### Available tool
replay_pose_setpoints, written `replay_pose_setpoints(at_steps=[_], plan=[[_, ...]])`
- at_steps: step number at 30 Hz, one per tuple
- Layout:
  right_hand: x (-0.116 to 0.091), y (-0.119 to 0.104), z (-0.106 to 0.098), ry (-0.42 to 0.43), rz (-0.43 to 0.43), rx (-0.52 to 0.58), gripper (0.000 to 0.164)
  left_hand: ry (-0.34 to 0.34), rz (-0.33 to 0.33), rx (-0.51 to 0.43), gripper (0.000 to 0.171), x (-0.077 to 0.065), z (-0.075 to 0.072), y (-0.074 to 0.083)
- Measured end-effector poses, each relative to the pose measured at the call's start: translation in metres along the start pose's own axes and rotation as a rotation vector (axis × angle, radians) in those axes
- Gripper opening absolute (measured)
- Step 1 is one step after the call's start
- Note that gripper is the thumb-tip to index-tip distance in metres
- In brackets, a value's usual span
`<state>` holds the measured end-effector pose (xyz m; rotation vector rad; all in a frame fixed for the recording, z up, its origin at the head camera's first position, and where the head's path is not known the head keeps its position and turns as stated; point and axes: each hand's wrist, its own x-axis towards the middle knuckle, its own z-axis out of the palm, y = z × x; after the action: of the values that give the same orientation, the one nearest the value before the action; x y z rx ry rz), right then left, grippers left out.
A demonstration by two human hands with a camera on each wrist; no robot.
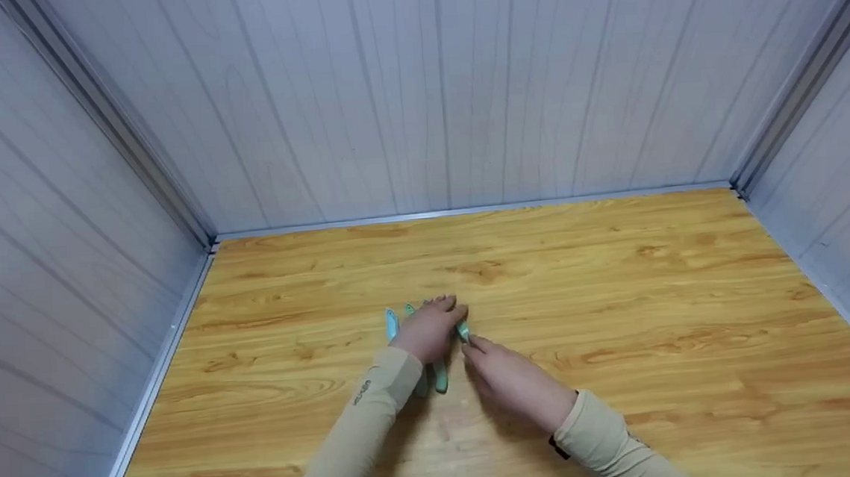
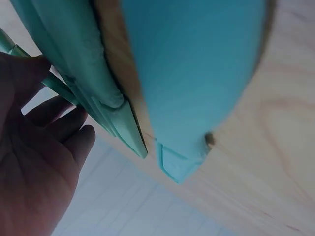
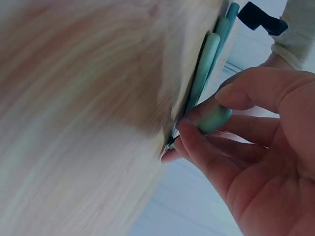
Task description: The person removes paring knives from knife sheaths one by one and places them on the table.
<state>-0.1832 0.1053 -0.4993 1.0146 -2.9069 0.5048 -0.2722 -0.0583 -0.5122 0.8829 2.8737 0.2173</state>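
Observation:
Several slim green and blue tools with rounded handles and flat, angled tips lie side by side on the wooden tabletop; their exact kind is unclear. My left hand (image 1: pixel 429 332) reaches over them and covers part of the row. In the left wrist view, its thumb and fingers close around a narrow green piece, beside a blue tool (image 2: pixel 192 73) and a green tool (image 2: pixel 81 54). My right hand (image 1: pixel 513 382) pinches the rounded end of a pale green tool (image 3: pixel 215 119) at the row's right side. That tool's far end is partly hidden by fingers.
The wooden tabletop (image 1: pixel 623 292) extends around both hands. Pale panel walls (image 1: pixel 414 89) stand at the back and on both sides, with metal strips along their edges. A dark band (image 1: pixel 559 447) sits at my right sleeve.

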Motion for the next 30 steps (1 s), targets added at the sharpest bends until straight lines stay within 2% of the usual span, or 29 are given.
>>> replay_pose_setpoints(at_steps=[9,20,24,30], plan=[[-0.002,0.005,-0.002,0.068,-0.012,0.057,0.033,0.047,0.01,0.112,0.045,0.001,0.001,0.008],[-0.008,0.009,-0.009,0.178,-0.04,0.065,0.03,0.075,-0.004,0.162,0.048,0.002,-0.009,0.02],[-0.014,0.008,-0.015,0.155,-0.036,0.073,0.031,0.096,0.014,0.193,0.048,-0.002,-0.012,0.024],[-0.026,0.003,-0.027,0.053,0.021,0.086,0.04,0.106,0.028,0.251,0.052,-0.009,-0.017,0.03]])
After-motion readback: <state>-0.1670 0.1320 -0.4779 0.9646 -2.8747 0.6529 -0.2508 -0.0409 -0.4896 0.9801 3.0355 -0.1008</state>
